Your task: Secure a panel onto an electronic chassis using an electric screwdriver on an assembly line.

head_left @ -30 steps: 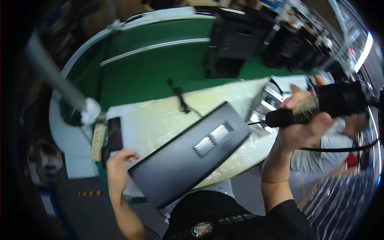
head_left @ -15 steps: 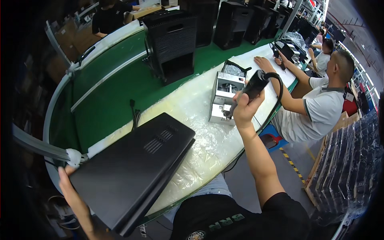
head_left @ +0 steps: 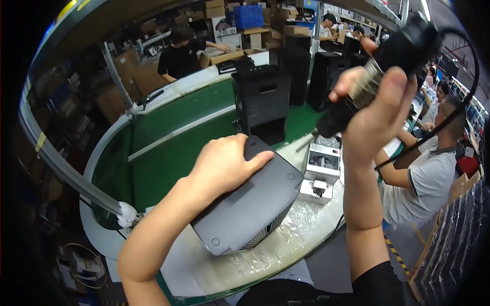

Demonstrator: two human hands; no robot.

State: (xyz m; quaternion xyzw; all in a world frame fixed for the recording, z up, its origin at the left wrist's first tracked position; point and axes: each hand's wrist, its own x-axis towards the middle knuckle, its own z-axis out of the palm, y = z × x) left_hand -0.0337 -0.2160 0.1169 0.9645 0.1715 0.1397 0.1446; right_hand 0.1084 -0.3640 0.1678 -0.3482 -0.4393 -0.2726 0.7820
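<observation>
A black computer case stands on the plastic-covered bench with a narrow face up, round feet at its corners and a vented side toward me. My left hand grips its far edge, the thumb lying on the upper face and the fingertips hidden behind. Raised at the right, my right hand is closed around a corded black electric screwdriver. Its thin bit points down and left, above the bench beyond the case. Below the tool sit a silver metal box with a red switch and a smaller white box.
Several black cases stand on the green conveyor beyond the bench. A co-worker in a white shirt sits close at my right. A metal frame bar runs along the left. The screwdriver's cord loops at the right.
The computer case has been turned from its broad side onto another face. My left hand has moved from its near-left end to its far edge. The screwdriver has risen and tipped bit-down.
</observation>
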